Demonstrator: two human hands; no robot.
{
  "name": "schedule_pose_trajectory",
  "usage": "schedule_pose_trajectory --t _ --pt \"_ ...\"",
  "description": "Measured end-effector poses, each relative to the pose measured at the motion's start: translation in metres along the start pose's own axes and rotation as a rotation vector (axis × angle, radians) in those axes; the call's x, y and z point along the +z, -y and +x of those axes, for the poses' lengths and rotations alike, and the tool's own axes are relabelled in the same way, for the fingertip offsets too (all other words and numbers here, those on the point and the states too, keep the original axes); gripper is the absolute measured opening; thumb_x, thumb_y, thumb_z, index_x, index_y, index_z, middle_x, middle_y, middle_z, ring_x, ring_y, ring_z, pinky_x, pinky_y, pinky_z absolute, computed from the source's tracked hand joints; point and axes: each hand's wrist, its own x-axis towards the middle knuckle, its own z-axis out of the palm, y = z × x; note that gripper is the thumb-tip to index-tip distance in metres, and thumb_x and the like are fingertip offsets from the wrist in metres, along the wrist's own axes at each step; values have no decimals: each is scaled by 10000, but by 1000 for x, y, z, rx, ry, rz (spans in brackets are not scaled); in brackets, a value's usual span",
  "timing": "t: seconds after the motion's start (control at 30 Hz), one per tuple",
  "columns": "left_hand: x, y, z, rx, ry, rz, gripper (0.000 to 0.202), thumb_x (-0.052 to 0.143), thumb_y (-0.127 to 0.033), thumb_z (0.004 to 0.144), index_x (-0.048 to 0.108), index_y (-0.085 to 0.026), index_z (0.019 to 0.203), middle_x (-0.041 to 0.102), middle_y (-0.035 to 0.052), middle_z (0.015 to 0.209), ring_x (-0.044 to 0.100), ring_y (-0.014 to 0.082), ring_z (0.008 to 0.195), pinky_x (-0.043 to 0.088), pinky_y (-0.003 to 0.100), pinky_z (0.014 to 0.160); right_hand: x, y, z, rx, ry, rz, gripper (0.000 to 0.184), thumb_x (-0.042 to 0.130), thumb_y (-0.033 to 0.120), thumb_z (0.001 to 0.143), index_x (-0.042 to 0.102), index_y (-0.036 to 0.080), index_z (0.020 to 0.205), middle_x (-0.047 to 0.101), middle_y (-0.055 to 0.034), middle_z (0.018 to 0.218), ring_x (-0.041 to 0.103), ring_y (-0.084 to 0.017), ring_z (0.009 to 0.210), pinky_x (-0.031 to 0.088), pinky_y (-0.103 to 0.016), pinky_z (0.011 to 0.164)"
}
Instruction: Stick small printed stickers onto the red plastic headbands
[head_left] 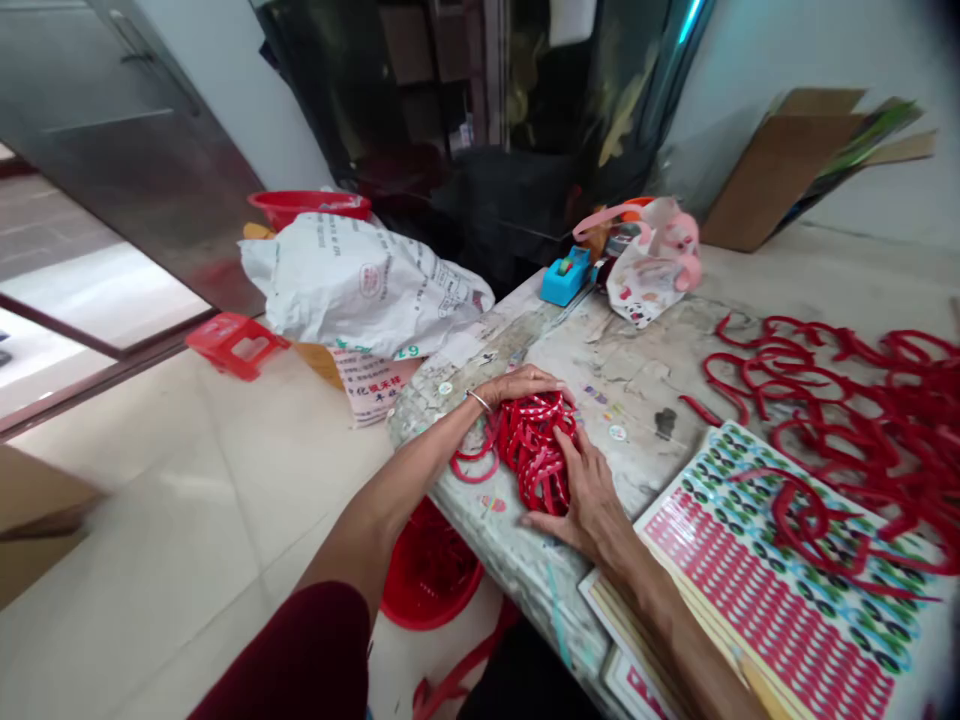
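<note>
A tangled bundle of red plastic bands with white markings [536,450] lies on the worn tabletop [637,400], near its edge. My left hand [517,385] curves over the far side of the bundle, and my right hand [589,495] presses its fingers into the near side. One loop of the bundle trails to the left under my left wrist. A sheet of red, green and blue printed stickers [772,590] sits just right of my right hand, and a heap of loose red bands [840,400] spreads beyond it.
A blue tape dispenser [566,277] and a pink-trimmed bag [652,260] stand at the table's far end. A red basket [431,570] sits on the floor below the table edge. A white sack [360,285], red basin [307,205], red stool [232,342] and flattened cardboard [787,165] lie around.
</note>
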Motion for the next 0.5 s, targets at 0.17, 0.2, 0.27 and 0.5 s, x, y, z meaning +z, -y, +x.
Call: schedule_pose_trajectory --t 0.17,0.2,0.27,0.5 --pt "-1 0 -80 -47 -76 -62 342 505 -381 826 706 -115 902 711 61 909 618 187 863 430 274 835 19 47 -8 -55 80 74 1093 693 568 562 137 157 1409 131 -197 1447 226 -377 1293 269 -534 995" --pt "-1 0 -96 -55 -102 -69 344 499 -378 830 703 -116 918 708 61 921 614 189 875 428 273 837 22 56 -10 -73 99 87 1082 692 565 567 143 159 1407 136 -194 1446 222 -373 1296 263 -531 1002" --pt "0 1 -128 -73 -154 -83 346 487 -371 838 696 -118 947 705 62 938 608 193 889 424 276 839 28 73 -13 -114 134 107 1059 692 550 580 155 164 1405 157 -187 1442 219 -365 1298 259 -525 1009" --pt "11 6 -222 -130 -324 -107 350 483 -368 840 693 -115 959 711 75 880 625 192 788 447 299 778 54 125 -22 -297 204 87 813 662 397 693 269 180 1371 213 -174 1433 278 -348 1262 287 -543 989"
